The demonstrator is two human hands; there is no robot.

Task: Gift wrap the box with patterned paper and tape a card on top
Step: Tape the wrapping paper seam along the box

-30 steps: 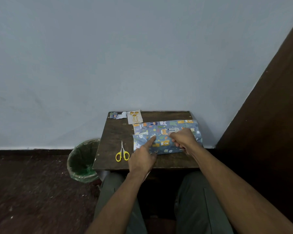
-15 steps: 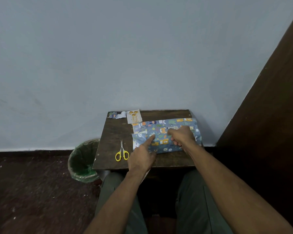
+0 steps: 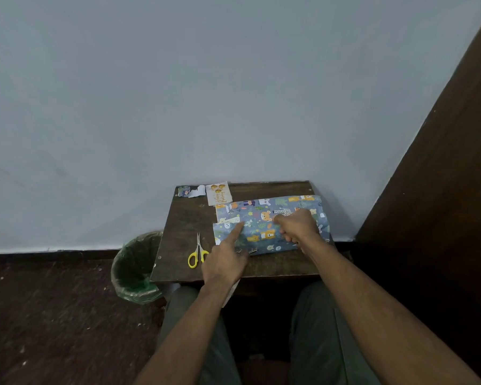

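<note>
The box, covered in blue animal-patterned paper point(image 3: 261, 236), lies on the right half of a small dark wooden table point(image 3: 184, 218). My left hand point(image 3: 225, 259) presses its straight index finger on the paper's overlapping edge near the left end, with the other fingers curled. Over the middle-right of the box, my right hand point(image 3: 297, 226) has its fingers curled on the paper and its thumb pointing left along the seam. A white card point(image 3: 219, 192) with gold print lies at the table's far edge.
Yellow-handled scissors point(image 3: 197, 254) lie left of the box. A paper scrap point(image 3: 190, 191) sits in the far left corner. A green-lined waste bin point(image 3: 135, 268) stands on the floor to the left. A dark brown panel point(image 3: 442, 190) rises on the right.
My right hand has slid a little to the left along the top of the box. My left index finger stays on the paper's edge.
</note>
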